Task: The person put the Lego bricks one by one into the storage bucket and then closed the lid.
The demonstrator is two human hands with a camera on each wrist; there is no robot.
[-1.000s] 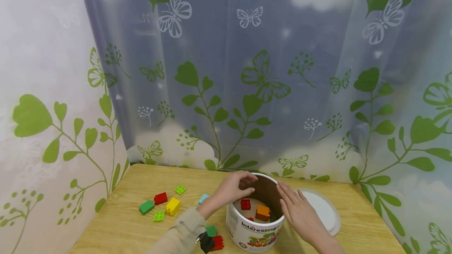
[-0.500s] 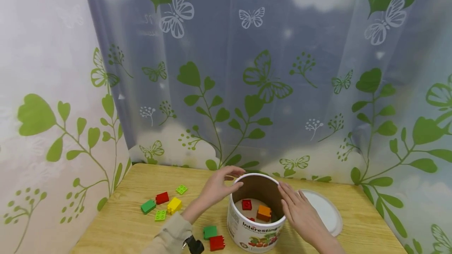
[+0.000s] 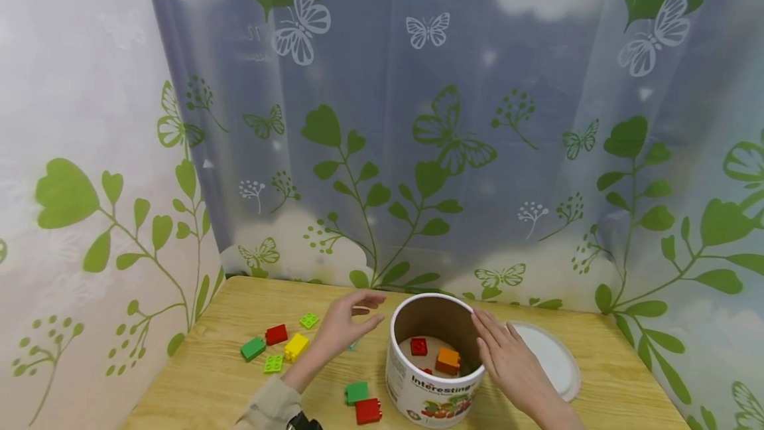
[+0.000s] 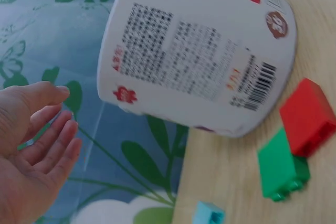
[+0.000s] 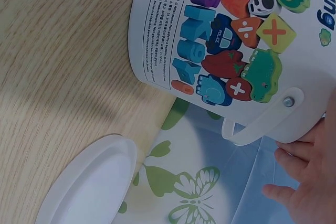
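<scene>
While the left grip is hanging part-open and empty, the right grip is resting against the right rim of the tub, fingers extended, not clasping. The tub is standing upright at lower centre of the frame. Risk: leftward pressure would be sliding it into the green brick and outer red brick. Inside, an orange brick, inner red brick and partly hidden red piece are lying.

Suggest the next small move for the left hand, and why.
I'd probably lower the left hand and pinch the light blue brick. The hand looks empty, and in the head view that brick peeks out below it. The open tub has a red brick and an orange brick inside, and the right hand rests against it.
</scene>
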